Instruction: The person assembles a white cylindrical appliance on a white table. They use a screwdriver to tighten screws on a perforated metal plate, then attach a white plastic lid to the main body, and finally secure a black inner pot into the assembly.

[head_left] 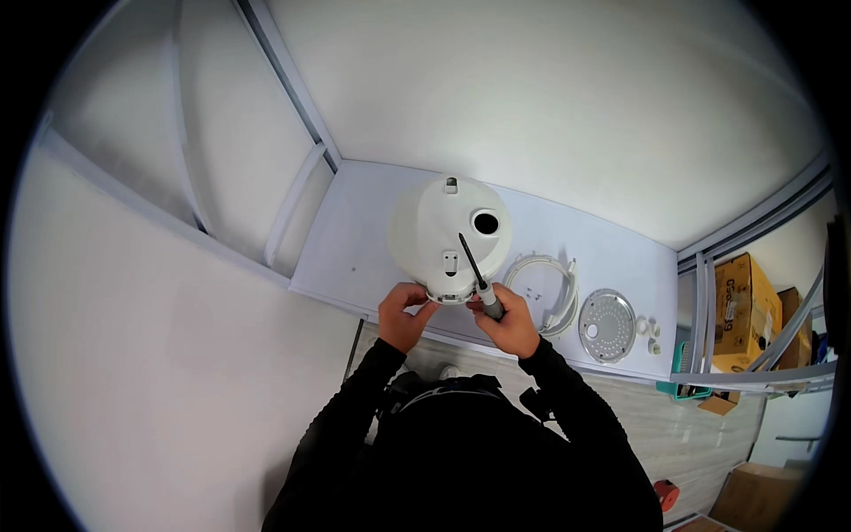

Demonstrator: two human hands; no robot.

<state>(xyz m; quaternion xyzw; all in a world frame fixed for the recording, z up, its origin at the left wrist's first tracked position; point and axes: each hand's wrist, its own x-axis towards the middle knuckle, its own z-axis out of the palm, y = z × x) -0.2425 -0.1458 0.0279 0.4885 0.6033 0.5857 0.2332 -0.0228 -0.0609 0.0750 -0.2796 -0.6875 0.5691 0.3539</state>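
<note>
A white rounded appliance shell with a round dark hole on its top stands on a white table. My left hand grips its near lower edge. My right hand holds a screwdriver with a grey handle; its dark shaft slants up across the shell's front. Both of my sleeves are black.
Right of the shell lie a coiled white cable, a round perforated metal disc and small white parts. Cardboard boxes are stacked on a rack at the right. White walls enclose the table at the back and left.
</note>
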